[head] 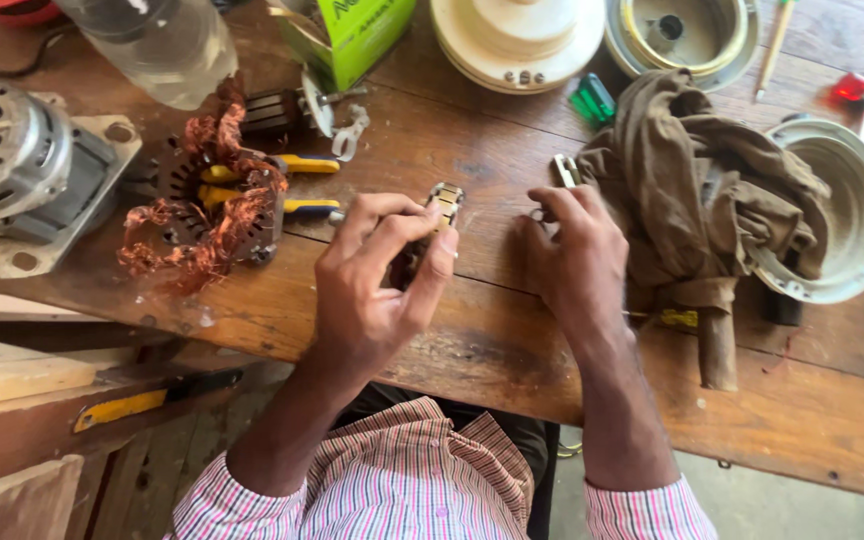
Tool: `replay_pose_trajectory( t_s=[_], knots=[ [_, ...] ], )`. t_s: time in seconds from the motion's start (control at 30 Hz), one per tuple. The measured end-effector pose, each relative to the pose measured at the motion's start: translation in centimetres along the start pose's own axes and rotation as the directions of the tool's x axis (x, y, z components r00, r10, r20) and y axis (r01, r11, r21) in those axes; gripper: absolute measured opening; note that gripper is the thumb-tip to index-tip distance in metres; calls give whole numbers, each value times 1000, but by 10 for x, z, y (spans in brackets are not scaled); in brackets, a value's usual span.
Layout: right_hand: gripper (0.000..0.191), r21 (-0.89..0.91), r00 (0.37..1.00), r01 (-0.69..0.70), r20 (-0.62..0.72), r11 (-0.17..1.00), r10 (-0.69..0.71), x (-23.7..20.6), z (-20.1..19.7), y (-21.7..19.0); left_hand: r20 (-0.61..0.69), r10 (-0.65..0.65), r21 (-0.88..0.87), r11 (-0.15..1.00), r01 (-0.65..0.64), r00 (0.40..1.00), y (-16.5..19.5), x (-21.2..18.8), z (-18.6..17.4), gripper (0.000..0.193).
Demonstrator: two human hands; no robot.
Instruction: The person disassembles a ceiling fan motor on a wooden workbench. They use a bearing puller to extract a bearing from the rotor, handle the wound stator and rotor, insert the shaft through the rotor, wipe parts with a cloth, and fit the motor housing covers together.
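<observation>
- Striped pink-and-white sleeves sit at the bottom of the frame, both forearms reaching up over the worn wooden table (pixel 512 350).
- Left hand (pixel 377 290), centre of the frame, has its fingers (pixel 392 215) pinched narrow around a small metal part (pixel 446 203), thumb on the near side.
- That part shows above the fingertips: a short, brass-coloured block with dark slots, held upright just off the table.
- Right hand (pixel 572 255), just to the right, rests knuckles up; its fingers curl over a small silvery metal piece (pixel 563 170), though how tightly I cannot tell.
- Brown cloth (pixel 702 190) lies bunched against the right hand.
- Left of centre, a stator with torn copper winding (pixel 207 200) lies over yellow-handled pliers (pixel 297 185).
- Far left, a grey motor (pixel 22 165); along the top, a green box (pixel 362 35) and a cream fan housing (pixel 517 40).
</observation>
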State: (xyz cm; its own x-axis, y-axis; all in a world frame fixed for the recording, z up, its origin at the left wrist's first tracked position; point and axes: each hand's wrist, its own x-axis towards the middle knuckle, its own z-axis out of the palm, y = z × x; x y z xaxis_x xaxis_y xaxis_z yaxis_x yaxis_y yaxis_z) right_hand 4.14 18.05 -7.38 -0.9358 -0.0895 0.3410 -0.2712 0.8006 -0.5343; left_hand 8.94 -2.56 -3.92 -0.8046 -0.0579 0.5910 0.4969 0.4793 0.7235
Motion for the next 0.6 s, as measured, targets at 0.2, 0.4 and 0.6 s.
replay_pose_trajectory(
  t_s=[0.2, 0.4, 0.6],
  knots=[
    [24, -62, 995, 100, -18, 993, -102, 1, 0, 2, 14, 11, 6, 1000, -11, 1000, -2, -3, -2, 14],
    [25, 40, 999, 26, -40, 999, -24, -27, -16, -21, 21, 18, -44, 999, -17, 1000, -8, 2, 5, 13],
    [29, 164, 979, -4, -199, 987, 37, -92, -15, -44, -20, 25, 63, 998, -23, 1000, -16, -20, 2, 21]
  ],
)
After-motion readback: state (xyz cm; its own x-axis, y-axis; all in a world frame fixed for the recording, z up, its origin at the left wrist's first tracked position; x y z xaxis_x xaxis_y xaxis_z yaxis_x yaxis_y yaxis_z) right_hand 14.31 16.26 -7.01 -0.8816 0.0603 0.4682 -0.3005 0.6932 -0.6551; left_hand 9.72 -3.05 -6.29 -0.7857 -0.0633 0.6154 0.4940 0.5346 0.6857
